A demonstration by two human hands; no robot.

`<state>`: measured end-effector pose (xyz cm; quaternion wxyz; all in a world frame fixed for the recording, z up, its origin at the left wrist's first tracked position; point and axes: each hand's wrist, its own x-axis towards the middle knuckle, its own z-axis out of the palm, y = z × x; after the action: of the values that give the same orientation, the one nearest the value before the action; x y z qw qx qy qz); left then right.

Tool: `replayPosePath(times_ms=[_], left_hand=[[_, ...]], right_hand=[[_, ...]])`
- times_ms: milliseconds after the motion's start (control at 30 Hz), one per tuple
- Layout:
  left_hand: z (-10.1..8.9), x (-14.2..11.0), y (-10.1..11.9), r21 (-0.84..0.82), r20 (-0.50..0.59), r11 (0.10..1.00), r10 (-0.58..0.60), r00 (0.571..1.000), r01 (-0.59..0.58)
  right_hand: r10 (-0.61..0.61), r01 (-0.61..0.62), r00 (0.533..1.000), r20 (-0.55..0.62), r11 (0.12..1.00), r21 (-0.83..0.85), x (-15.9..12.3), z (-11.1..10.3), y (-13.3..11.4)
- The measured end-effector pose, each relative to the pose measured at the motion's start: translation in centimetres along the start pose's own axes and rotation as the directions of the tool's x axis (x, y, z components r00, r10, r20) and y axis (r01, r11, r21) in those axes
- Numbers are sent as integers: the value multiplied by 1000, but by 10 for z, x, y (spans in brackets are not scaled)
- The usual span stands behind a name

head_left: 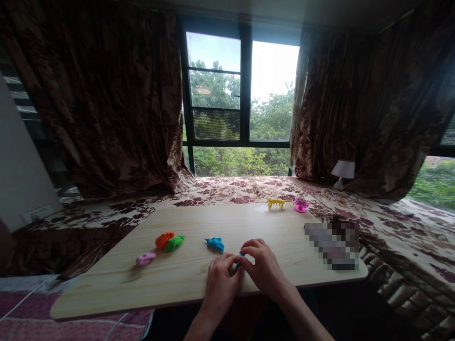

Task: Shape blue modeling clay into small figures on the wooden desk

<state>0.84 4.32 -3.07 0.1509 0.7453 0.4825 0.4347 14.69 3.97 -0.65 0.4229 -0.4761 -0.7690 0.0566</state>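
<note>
Between the fingertips of both hands is a small piece of blue modelling clay (239, 266), mostly covered by the fingers. My left hand (221, 279) pinches it from the left, thumb and forefinger pressed together. From the right, my right hand (263, 269) bends its fingers over the same piece. A larger blue clay lump (215, 244) with a pointed end lies on the table just beyond my left hand. Further left lie lumps of orange clay (164, 240) and green clay (175, 243), touching, with a pink clay lump (145, 258) nearer to me.
The pale wooden table (117, 289) has rounded corners. At its far edge stand a yellow many-legged figure (276, 203) and a pink stemmed piece (301, 205). A blurred-out object (332, 246) lies at the right. Behind are a patterned ledge, a lamp (343, 171), curtains and a window.
</note>
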Motion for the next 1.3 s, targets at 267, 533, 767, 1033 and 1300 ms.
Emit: replayPosePath(times_ms=[267,533,767,1033,1300], left_hand=[[1,0,-1,18,-19,1000,-8,1000,9],[-5,-1,2,-104,29,993,-44,999,47],[-40,-15,42,-495,320,825,-118,940,272],[-63,-32,95,-668,388,654,-100,916,354],[-65,-37,101,-697,415,597,-115,902,397]], right_hand=[[42,-41,998,-41,999,25,-1,3,0],[49,-46,998,-27,995,84,-1,1,0],[59,-122,987,152,888,443,-13,-56,-25],[-40,-37,993,110,783,620,-19,-76,-62],[-51,-9,997,66,728,686,-17,-73,-66]])
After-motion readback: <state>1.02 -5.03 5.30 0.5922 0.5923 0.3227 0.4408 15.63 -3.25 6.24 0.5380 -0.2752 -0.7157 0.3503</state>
